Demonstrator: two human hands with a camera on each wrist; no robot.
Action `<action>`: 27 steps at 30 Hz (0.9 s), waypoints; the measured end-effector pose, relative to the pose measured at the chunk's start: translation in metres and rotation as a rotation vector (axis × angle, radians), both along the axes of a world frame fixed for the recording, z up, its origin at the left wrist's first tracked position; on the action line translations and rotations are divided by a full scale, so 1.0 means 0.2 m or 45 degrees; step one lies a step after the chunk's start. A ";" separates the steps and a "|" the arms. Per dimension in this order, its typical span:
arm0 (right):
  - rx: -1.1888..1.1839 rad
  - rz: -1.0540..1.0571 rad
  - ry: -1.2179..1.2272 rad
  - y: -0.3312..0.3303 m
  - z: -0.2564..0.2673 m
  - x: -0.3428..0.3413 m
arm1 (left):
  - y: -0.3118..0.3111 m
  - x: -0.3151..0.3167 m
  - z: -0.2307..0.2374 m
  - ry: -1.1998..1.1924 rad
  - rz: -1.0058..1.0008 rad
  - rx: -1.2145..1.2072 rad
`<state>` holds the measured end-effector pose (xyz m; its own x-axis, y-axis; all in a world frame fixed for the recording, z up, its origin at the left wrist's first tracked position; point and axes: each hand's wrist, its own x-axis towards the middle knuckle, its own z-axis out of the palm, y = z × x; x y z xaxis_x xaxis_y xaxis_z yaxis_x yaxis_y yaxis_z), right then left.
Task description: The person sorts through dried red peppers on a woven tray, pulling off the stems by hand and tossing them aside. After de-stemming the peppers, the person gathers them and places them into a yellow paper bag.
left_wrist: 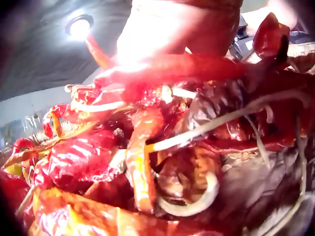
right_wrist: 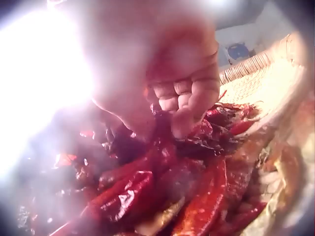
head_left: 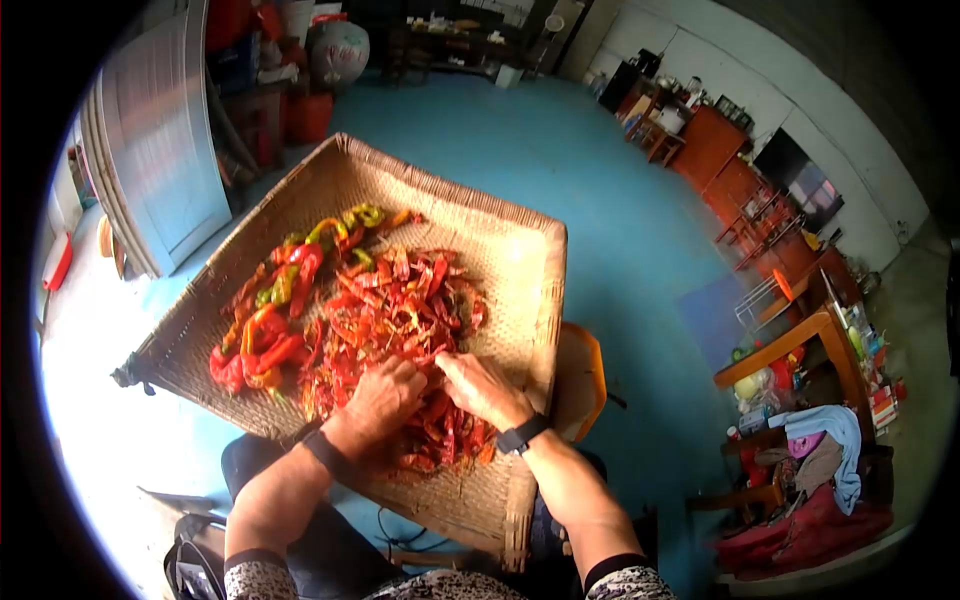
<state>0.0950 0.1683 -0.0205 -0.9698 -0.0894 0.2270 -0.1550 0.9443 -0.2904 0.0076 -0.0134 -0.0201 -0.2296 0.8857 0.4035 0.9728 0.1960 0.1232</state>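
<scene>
A large woven basket tray (head_left: 500, 225) lies tilted across the person's lap. A heap of dried red chili peppers (head_left: 400, 300) fills its middle. Along the left side runs a row of fresher red and green peppers (head_left: 305, 265). Both hands meet over the near part of the heap. The left hand (head_left: 385, 395) curls its fingers down on a dried chili pepper; its fingertips are hidden in the left wrist view. Close beside it, the right hand (head_left: 485, 388) pinches a dark red chili pepper (right_wrist: 162, 130) between thumb and curled fingers. Pale curved stems (left_wrist: 202, 130) show among the peppers.
An orange-edged stool (head_left: 582, 380) stands beside the tray's right side. Blue floor (head_left: 640, 260) stretches ahead. At right, a wooden chair holds piled clothes (head_left: 820, 450). A black bag (head_left: 195, 560) sits at lower left, and pale panels (head_left: 160, 130) lean at left.
</scene>
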 end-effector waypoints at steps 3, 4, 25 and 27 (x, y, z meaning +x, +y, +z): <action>-0.088 -0.078 -0.010 -0.02 0.07 0.04 | 0.00 -0.01 -0.03 0.015 0.054 0.017; -0.121 -0.148 -0.065 -0.03 0.10 0.06 | 0.00 -0.01 -0.02 -0.031 0.078 0.007; -0.196 -1.262 0.632 0.42 0.32 0.26 | -0.01 -0.02 0.15 -0.953 0.107 0.533; -0.060 -1.293 0.594 0.37 0.36 0.27 | -0.02 -0.02 0.18 -0.968 0.121 0.499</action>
